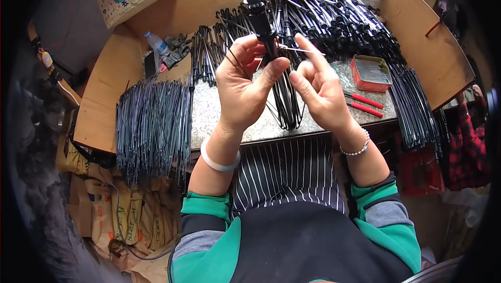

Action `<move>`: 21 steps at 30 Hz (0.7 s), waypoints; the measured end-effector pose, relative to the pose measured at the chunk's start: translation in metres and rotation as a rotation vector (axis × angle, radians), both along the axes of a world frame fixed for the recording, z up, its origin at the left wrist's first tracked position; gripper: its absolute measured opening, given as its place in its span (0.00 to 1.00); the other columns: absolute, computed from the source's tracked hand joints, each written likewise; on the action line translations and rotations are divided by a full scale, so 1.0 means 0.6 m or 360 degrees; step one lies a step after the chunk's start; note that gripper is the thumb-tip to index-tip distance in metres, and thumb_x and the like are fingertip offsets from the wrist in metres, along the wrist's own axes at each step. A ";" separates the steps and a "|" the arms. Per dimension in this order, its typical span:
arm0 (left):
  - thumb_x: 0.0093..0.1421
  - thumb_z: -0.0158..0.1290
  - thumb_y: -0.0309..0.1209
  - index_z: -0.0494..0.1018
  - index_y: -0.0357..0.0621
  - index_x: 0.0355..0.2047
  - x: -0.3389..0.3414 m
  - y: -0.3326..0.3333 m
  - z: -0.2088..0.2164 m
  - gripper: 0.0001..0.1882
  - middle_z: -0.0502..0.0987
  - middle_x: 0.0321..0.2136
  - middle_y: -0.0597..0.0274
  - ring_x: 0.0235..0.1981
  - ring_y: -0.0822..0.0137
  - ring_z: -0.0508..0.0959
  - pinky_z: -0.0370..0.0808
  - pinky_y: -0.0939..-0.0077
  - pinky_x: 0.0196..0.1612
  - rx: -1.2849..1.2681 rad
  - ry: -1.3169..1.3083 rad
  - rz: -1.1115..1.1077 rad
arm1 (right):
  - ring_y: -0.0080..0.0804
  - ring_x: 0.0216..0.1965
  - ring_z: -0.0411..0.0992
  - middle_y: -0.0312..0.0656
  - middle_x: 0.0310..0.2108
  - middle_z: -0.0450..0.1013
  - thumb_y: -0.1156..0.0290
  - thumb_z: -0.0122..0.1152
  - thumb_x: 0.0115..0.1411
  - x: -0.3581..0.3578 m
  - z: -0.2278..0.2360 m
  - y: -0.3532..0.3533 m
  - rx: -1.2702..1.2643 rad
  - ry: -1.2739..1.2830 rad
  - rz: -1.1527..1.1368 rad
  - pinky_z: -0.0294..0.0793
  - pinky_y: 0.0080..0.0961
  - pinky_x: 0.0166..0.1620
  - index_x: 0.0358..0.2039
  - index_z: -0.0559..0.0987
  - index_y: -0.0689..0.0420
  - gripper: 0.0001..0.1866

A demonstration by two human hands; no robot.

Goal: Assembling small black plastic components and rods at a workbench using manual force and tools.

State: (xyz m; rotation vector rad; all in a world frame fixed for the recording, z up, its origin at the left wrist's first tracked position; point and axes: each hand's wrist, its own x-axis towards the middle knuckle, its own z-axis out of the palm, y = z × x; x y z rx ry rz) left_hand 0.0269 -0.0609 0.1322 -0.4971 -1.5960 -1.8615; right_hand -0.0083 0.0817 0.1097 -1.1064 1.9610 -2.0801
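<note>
In front of my chest, a black folding umbrella frame (262,24) stands nearly upright, its ribbed silver end at the top and its folded ribs spreading below. My left hand (244,82) is closed around its middle, the thumb across the front. Beside it, my right hand (319,87) has its thumb and index finger apart, close to the frame. A thin silver wire (305,50) sticks out from the frame's middle and crosses in front of my right index finger. Whether those fingers pinch the wire is unclear; part of them is hidden.
Dark thin ribs (154,121) lie bundled at the left. Many more umbrella frames (323,16) fill the back and right. Red-handled pliers (367,104) lie near a red tin (365,80) of thin pins. A plastic bottle (156,43) lies back left. Wooden walls (99,90) edge the bench.
</note>
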 end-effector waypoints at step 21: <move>0.50 0.58 0.19 0.68 0.36 0.45 0.002 -0.012 0.016 0.20 0.73 0.38 0.60 0.41 0.72 0.73 0.70 0.77 0.46 -0.0148 -0.0121 -0.0274 | 0.28 0.41 0.70 0.45 0.41 0.70 0.75 0.53 0.59 0.009 -0.045 -0.031 -0.0464 0.0312 -0.0277 0.69 0.24 0.44 0.46 0.64 0.61 0.15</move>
